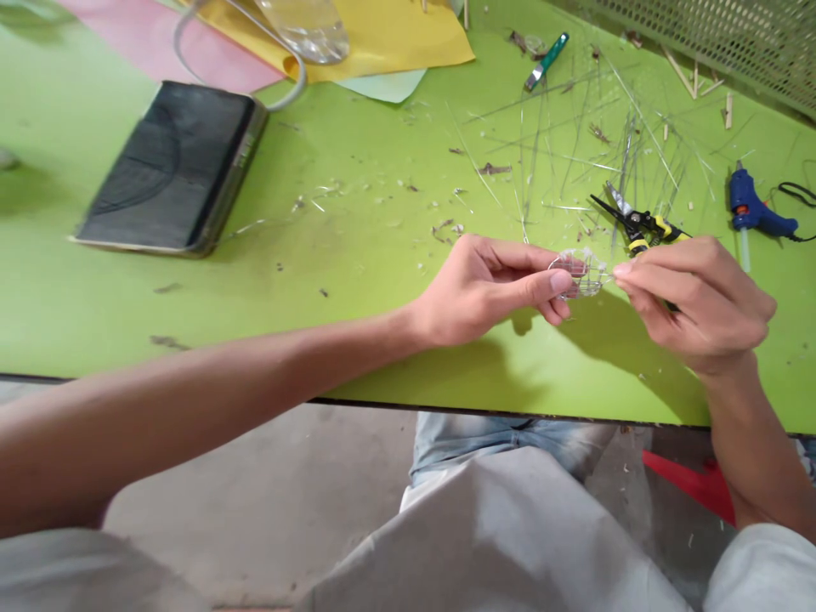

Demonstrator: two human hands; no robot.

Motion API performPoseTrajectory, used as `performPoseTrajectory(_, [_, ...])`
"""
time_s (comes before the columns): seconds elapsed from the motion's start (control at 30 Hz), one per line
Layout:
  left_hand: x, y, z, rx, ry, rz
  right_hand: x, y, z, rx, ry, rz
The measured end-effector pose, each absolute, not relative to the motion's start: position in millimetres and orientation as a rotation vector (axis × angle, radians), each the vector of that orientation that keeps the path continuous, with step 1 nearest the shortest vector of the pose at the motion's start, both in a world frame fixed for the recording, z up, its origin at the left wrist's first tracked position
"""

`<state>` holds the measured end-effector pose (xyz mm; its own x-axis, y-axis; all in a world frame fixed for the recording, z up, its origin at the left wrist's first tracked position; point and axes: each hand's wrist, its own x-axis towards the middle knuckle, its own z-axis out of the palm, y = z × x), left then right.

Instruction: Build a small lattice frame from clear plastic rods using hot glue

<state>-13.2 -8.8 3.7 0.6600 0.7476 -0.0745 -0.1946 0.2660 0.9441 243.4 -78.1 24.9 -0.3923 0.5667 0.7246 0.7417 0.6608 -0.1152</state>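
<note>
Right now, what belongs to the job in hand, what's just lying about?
In the job:
round wire mesh, held by left hand, right hand pinching at its edge
probably loose wires, cutters, glue gun

Likely just lying about:
dark flat object
yellow sheet
clear container
green-handled tool

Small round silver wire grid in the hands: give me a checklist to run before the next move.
1. Left hand gripping the small round silver wire grid: ok, pinched between thumb and fingers.
2. Right hand at the grid's edge: ok; whether it grips a wire end: cannot tell.
3. Black-and-yellow metal cutters nearby: ok, just beyond the right hand.
4. Bright green tabletop free of scraps: not ok, thin silver wires lie scattered.
5. Blue plastic glue gun cool: cannot tell.
</note>
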Motion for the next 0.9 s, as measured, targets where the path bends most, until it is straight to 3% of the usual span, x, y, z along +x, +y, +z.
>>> performPoseTrajectory(0.37, [-15,-7,-3,1.055,0.507,0.697,233,-79,34,-1.122,-1.963,0.164])
performPoseTrajectory(0.9, [-15,-7,-7,1.100,0.581,0.692,225,-85,31,-1.311,-1.807,0.410])
